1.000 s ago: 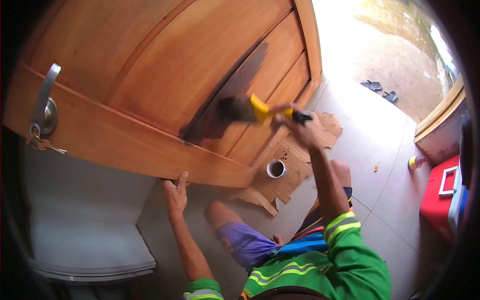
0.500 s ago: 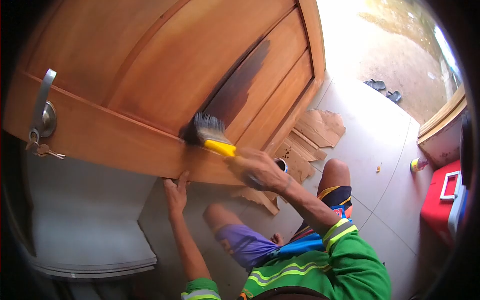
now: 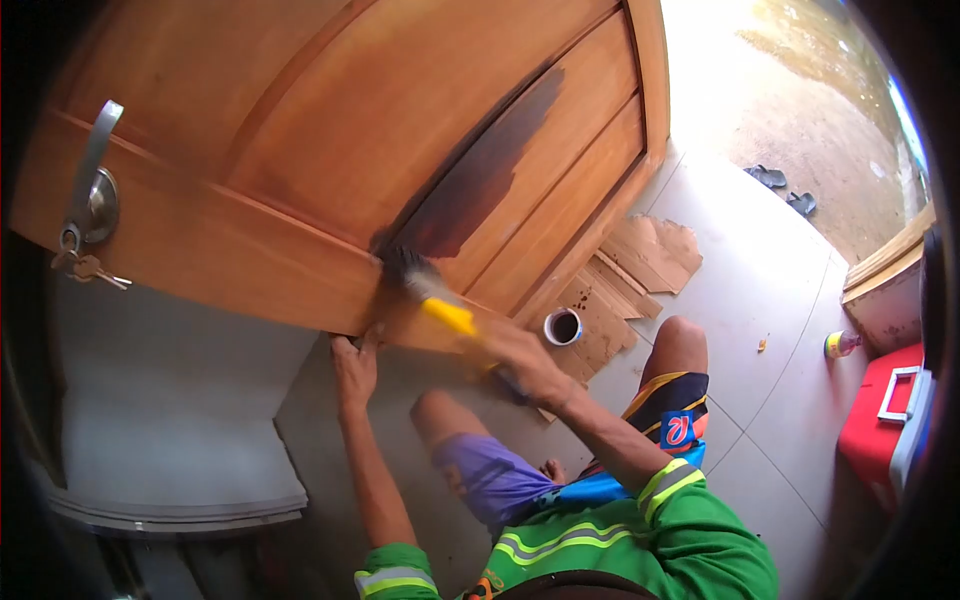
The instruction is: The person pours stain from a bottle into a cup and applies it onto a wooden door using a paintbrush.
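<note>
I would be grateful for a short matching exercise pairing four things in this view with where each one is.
Things:
1. Paintbrush
2. Cup of dark liquid
3. Keys
4. Left hand

Places:
A. Beside the lever handle
B. At the edge of the wooden door
C. On the cardboard
D. In the right hand

Right pairs: 1-D, 2-C, 3-A, 4-B.

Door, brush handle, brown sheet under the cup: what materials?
Door: wood, satin-looking; visible grain, with a dark coat on part of one panel.
Brush handle: probably plastic; even bright yellow, though blur leaves the finish open.
Brown sheet: likely cardboard, matte; ragged, torn-looking edges.
</note>
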The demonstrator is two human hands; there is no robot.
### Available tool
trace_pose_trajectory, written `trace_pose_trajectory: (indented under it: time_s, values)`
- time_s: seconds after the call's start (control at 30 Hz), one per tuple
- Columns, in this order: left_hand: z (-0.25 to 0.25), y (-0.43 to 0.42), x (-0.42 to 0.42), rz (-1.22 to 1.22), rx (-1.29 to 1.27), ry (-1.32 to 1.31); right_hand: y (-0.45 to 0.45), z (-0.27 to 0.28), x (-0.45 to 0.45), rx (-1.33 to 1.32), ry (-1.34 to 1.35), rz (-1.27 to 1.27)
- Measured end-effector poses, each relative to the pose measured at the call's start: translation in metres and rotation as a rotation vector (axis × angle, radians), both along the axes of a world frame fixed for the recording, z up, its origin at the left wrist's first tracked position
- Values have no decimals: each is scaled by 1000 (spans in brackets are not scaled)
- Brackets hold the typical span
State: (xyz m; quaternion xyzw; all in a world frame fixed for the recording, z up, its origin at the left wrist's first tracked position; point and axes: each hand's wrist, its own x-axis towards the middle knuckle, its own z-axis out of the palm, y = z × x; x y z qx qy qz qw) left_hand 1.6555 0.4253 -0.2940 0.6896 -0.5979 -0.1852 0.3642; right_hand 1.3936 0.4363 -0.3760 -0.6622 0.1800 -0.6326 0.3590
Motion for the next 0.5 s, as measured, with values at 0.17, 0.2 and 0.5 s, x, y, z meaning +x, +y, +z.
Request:
trace_pose_trajectory:
  time_s: [0.17,0.2,0.5]
  values:
    - [-4,-3,-4,-1,-57,49,1,9,-19,137,-178,-188]
    - [1,-1,-6,-12,-42,39,0,12,-12,157,-253,-181]
    - [-2,-2,-7,4,-94,49,16,-45,-19,188,43,-303]
